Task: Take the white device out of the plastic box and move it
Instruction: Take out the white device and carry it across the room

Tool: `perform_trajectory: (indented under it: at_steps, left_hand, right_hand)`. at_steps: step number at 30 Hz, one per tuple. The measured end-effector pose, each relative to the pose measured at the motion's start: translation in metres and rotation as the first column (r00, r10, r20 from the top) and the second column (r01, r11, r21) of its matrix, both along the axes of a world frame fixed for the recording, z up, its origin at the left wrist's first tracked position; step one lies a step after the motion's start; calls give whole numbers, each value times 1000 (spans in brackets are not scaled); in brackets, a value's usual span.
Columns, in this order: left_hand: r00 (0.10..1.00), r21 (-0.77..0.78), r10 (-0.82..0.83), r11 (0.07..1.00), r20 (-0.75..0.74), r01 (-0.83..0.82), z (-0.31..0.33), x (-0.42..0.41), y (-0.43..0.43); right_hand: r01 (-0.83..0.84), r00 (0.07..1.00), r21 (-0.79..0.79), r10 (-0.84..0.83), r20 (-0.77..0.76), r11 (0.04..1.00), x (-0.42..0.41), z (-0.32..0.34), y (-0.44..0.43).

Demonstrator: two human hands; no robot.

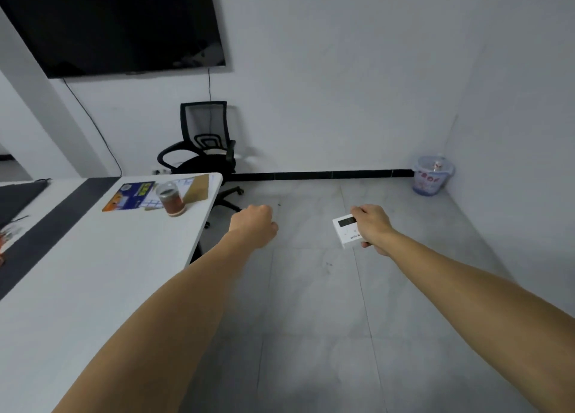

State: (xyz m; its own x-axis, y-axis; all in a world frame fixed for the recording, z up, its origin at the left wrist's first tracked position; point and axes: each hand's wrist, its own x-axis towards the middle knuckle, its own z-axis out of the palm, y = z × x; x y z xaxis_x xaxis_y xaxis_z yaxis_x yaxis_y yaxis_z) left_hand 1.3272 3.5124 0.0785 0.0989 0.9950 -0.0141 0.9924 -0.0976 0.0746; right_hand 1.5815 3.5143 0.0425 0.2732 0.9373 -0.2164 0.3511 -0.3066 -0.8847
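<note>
My right hand (371, 225) grips a small white device (347, 229) with a dark screen, holding it in the air above the grey floor, right of the table. My left hand (255, 224) hangs out in front beside the table's right edge, fingers curled into a loose fist with nothing in it. No plastic box shows in this view.
A white table (93, 272) with a dark strip fills the left; on its far end lie a jar with red contents (171, 199), a colourful card (129, 196) and a brown board (197, 188). A black office chair (205, 144) stands behind it. A bin (432, 176) sits in the right corner.
</note>
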Motion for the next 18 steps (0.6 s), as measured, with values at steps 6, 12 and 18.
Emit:
perform_trajectory:
  at_steps: [6,12,18]
  left_hand:
    - [1000,-17,-9,1000,-15,9,-16,2,146]
    - [999,-23,46,999,-13,-47,-25,5,299]
    - [992,-22,129,991,4,-129,-14,-12,423]
  right_hand:
    - [-21,1000,-17,22,7,1000,-3,-16,148]
    - [-60,998,-10,60,6,998,2,-26,319]
    - [-153,987,-17,153,55,988,-16,-10,477]
